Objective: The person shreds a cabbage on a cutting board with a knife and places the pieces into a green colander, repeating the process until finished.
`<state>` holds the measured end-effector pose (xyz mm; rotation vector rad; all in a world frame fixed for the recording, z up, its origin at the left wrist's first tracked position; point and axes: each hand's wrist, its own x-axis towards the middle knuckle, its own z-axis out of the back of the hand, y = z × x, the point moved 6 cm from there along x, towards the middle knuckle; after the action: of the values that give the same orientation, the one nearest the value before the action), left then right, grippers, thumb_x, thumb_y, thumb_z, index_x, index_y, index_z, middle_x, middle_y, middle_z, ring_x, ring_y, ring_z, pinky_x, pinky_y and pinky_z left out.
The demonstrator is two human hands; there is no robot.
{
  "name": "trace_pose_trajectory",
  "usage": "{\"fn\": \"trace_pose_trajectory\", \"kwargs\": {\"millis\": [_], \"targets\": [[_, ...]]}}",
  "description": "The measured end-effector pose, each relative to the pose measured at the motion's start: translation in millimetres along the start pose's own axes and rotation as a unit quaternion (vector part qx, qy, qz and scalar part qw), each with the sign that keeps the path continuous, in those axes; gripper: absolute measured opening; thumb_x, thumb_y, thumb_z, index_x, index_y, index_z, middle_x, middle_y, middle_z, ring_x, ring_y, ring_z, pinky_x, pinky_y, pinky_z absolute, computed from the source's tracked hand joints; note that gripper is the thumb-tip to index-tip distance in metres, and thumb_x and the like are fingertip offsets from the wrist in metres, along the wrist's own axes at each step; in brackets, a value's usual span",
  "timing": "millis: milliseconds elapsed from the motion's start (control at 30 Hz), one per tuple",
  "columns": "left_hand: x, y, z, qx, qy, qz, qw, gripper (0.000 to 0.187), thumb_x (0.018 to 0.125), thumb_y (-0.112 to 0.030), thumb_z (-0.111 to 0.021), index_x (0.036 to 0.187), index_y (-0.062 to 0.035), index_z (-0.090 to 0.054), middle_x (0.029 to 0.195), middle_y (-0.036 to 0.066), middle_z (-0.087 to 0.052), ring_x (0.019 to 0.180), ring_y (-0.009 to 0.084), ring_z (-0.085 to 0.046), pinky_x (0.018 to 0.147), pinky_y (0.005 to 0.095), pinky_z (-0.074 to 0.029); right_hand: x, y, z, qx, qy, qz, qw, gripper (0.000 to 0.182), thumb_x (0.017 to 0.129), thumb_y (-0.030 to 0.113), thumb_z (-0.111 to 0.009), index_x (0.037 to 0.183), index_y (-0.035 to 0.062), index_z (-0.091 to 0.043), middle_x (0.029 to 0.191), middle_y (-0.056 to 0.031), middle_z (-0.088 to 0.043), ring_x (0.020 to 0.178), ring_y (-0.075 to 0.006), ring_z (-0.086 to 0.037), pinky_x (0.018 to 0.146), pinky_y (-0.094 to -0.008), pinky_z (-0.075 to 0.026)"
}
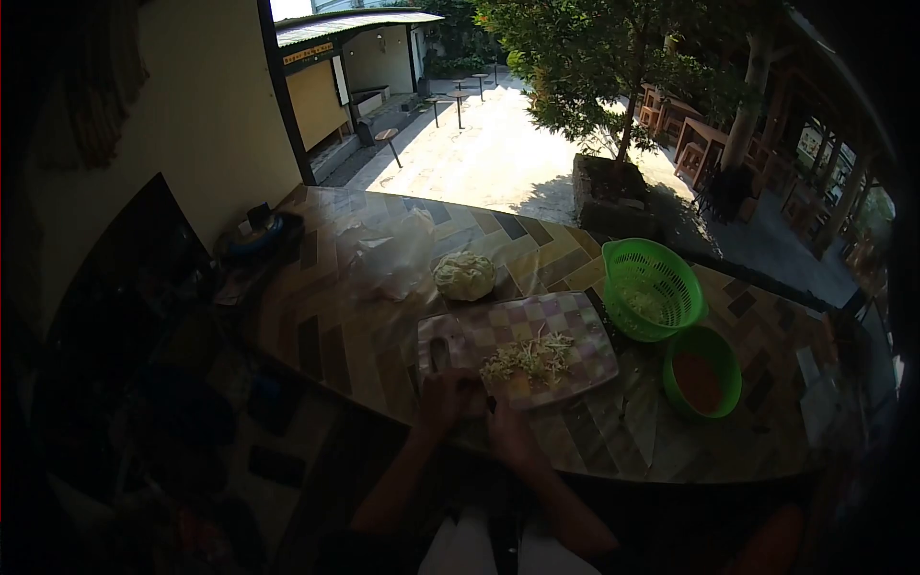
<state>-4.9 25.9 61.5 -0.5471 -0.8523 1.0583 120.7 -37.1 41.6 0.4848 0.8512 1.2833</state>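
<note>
L hand is low on the board's near L corner, fingers bent in. It's too dark to tell if they hold a bit of food or just touch the board. R hand is right next to it, fingers closed on a small dark thing, maybe a knife grip. Can't see a blade, so not sure.

Hands are v. close, so L fingertips are best curled back, w/ any sharp edge aimed away from them. Slow, small moves suit this spot, bc it's dim here & the hands hide the work. The board should lie flat, & a bit of L hand wt. on it would help stop a slide. More room btwn the hands & the board's edge would help too, so bits don't drop off.

The thin pale shreds sit in a loose pile on the board, R of the hands. Small bits like that can roll or stick, so a soft touch is best nr them.

Past the board's far edge is the pale round cabbage, w/ a clear bag to its L. On the R, the green basket has pale bits in it. The green bowl, w/ orange stuff in it, is just beside it, nearer the person. All sit on the desk.
</note>
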Motion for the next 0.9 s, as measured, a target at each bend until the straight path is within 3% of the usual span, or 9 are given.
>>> {"fn": "trace_pose_trajectory", "kwargs": {"millis": [33, 167, 267, 367, 467, 567, 667, 767, 900], "targets": [[-1, -1, 0, -0.005, 0.001, -0.007, 1.0, 0.014, 0.079, -0.01, -0.064, 0.089, -0.0026, -0.07, 0.086, 0.017, -0.068, 0.084, 0.0312, -0.067, 0.074, 0.0385, -0.051, 4, 1, 1, -0.01, 0.008, -0.017, 1.0, 0.039, 0.095, 0.024, -0.044, 0.122, -0.0036, -0.044, 0.103, -0.0314, -0.059, 0.102, -0.0469, -0.055, 0.083, -0.0478, -0.045], [1, 0, 1, -0.029, -0.005, -0.005, 1.0, 0.014, 0.08, -0.01, -0.063, 0.09, -0.0021, -0.069, 0.086, 0.016, -0.068, 0.084, 0.0306, -0.067, 0.073, 0.0376, -0.051, 11, 6, 24, 0.028, 0.024, 0.118, 0.992, 0.038, 0.095, 0.025, -0.046, 0.121, -0.0035, -0.045, 0.103, -0.0306, -0.059, 0.101, -0.0446, -0.057, 0.083, -0.0481, -0.045], [0, 7, -3, -0.042, -0.013, 0.0, 0.999, 0.014, 0.08, -0.01, -0.062, 0.089, -0.0018, -0.069, 0.087, 0.015, -0.069, 0.084, 0.0307, -0.067, 0.073, 0.0371, -0.051, -6, 10, 29, 0.01, 0.042, 0.108, 0.993, 0.039, 0.095, 0.024, -0.045, 0.122, -0.0036, -0.043, 0.104, -0.0315, -0.058, 0.102, -0.0454, -0.056, 0.084, -0.0481, -0.045], [-3, 2, 0, -0.047, -0.021, -0.014, 0.999, 0.015, 0.081, -0.01, -0.06, 0.09, -0.0018, -0.069, 0.087, 0.016, -0.068, 0.085, 0.031, -0.067, 0.073, 0.0372, -0.051, -1, -5, 4, 0.029, -0.006, 0.105, 0.994, 0.044, 0.094, 0.023, -0.046, 0.13, -0.0015, -0.037, 0.101, -0.0328, -0.059, 0.099, -0.0491, -0.055, 0.082, -0.0537, -0.045], [-1, -1, 3, -0.028, -0.025, -0.018, 0.999, 0.016, 0.081, -0.008, -0.058, 0.091, -0.0022, -0.069, 0.088, 0.016, -0.068, 0.086, 0.0314, -0.067, 0.074, 0.0375, -0.051, -8, -2, -2, 0.011, 0.0, 0.01, 1.0, 0.039, 0.095, 0.023, -0.045, 0.125, -0.0022, -0.041, 0.106, -0.0325, -0.057, 0.103, -0.0468, -0.054, 0.084, -0.0492, -0.045], [-6, 2, -1, -0.018, -0.03, -0.036, 0.999, 0.017, 0.081, -0.006, -0.057, 0.092, -0.0025, -0.069, 0.088, 0.016, -0.068, 0.086, 0.0316, -0.066, 0.075, 0.0379, -0.051, 10, 2, 4, 0.001, 0.007, 0.006, 1.0, 0.039, 0.095, 0.022, -0.046, 0.125, -0.0017, -0.041, 0.106, -0.0325, -0.058, 0.103, -0.0471, -0.054, 0.084, -0.0495, -0.045], [-6, 6, -2, -0.013, -0.029, -0.035, 0.999, 0.017, 0.081, -0.005, -0.057, 0.092, -0.0025, -0.069, 0.088, 0.016, -0.068, 0.085, 0.0313, -0.067, 0.075, 0.038, -0.051, 21, -2, 11, -0.028, 0.027, 0.085, 0.996, 0.038, 0.095, 0.021, -0.045, 0.125, -0.0019, -0.041, 0.105, -0.0327, -0.058, 0.102, -0.0477, -0.054, 0.083, -0.0496, -0.045], [-6, 5, -1, -0.035, -0.032, -0.013, 0.999, 0.015, 0.08, -0.006, -0.06, 0.092, -0.0023, -0.069, 0.087, 0.015, -0.068, 0.084, 0.0305, -0.067, 0.074, 0.0378, -0.051, -6, 10, 26, 0.008, 0.065, 0.068, 0.996, 0.038, 0.095, 0.021, -0.045, 0.123, -0.0027, -0.042, 0.104, -0.0326, -0.058, 0.102, -0.0475, -0.054, 0.082, -0.0499, -0.045], [-5, -2, 3, -0.046, -0.04, 0.007, 0.998, 0.012, 0.079, -0.009, -0.063, 0.088, -0.0013, -0.068, 0.083, 0.015, -0.068, 0.081, 0.029, -0.068, 0.072, 0.037, -0.052, -5, -7, 2, 0.001, 0.017, 0.068, 0.998, 0.036, 0.095, 0.022, -0.045, 0.12, -0.0041, -0.042, 0.101, -0.0323, -0.059, 0.099, -0.0476, -0.056, 0.081, -0.0515, -0.045]]}}
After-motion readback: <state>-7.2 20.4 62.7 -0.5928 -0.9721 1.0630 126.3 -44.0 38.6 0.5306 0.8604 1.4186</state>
